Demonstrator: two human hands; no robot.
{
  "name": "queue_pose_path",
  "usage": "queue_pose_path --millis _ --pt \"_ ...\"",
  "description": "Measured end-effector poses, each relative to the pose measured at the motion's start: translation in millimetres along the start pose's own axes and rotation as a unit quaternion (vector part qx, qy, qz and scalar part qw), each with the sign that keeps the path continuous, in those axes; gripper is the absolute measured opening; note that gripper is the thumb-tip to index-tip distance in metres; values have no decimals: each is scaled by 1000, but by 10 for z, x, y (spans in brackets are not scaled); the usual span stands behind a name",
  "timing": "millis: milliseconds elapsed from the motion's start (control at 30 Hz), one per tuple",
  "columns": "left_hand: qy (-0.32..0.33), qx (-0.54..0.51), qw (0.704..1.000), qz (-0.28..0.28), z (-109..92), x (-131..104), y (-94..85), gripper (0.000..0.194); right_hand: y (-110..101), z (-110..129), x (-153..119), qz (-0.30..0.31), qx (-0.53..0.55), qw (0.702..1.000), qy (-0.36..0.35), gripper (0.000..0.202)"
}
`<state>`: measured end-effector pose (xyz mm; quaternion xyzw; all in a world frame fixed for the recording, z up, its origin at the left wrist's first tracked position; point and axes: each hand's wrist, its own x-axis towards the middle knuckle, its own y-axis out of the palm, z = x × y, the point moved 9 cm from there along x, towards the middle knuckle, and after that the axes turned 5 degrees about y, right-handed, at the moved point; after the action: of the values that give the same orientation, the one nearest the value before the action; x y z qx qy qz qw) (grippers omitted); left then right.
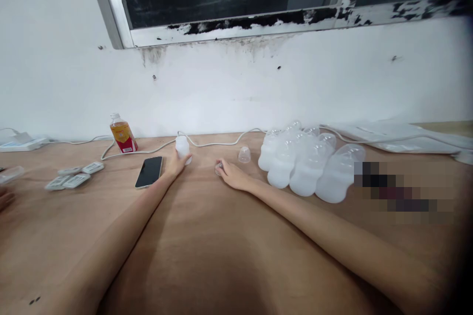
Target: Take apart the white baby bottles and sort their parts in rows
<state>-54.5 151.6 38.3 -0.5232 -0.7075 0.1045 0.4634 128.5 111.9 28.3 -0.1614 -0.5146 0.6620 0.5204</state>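
Note:
My left hand (177, 163) is wrapped round a small white bottle (182, 145) that stands upright near the back of the wooden table. To the right of it, my right hand (232, 175) grips a small clear cap (218, 169) low over the tabletop. A separate clear cap (244, 154) rests on the table beyond my right hand. Farther right stands a cluster of white bottles (308, 170) with clear domed tops, packed close together.
A phone (149, 172) lies left of my left hand, with a drink bottle (123, 134) behind it. Several small white cases (77, 180) sit farther left. A white cable (225, 144) runs along the wall. Another person's hand (5, 200) shows at the left edge.

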Motion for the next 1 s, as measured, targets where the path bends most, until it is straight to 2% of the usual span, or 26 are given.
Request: queue_pose_path --millis 67,167,233,300,367,400,467,533,633,767,867,1000 --pt "14 8 999 -42 -121 -48 -124 47 -40 -9 0 -4 -25 1000 -1 24" --pt "50 26 991 -120 -432 -203 -350 52 -92 -70 9 -9 -53 998 16 28" --pt "94 32 988 -121 -692 -312 -342 45 -92 -113 23 -2 -58 998 28 29" --pt "162 28 985 -54 -964 -404 -131 39 -79 -139 43 3 -57 998 33 28" --pt "240 8 968 78 -1204 -516 245 48 -67 -146 66 2 -51 998 35 25" --pt "252 -1 959 130 -1258 -560 404 54 -62 -145 77 2 -47 998 35 24" --pt "232 -16 954 186 -1258 -571 612 59 -59 -142 96 1 -37 999 34 22" --pt "199 -24 959 201 -1192 -516 693 53 -68 -150 105 0 -25 999 35 20" --pt "174 10 963 203 -1056 -407 690 46 -119 -218 97 -18 -15 998 57 25" --pt "140 64 971 182 -822 -261 594 37 -176 -334 93 -58 -42 992 106 33" --pt "129 85 972 174 -730 -193 587 35 -124 -341 175 -70 -76 988 116 28" --pt "115 103 973 173 -695 -154 638 43 -9 -360 336 -66 -119 982 131 30"
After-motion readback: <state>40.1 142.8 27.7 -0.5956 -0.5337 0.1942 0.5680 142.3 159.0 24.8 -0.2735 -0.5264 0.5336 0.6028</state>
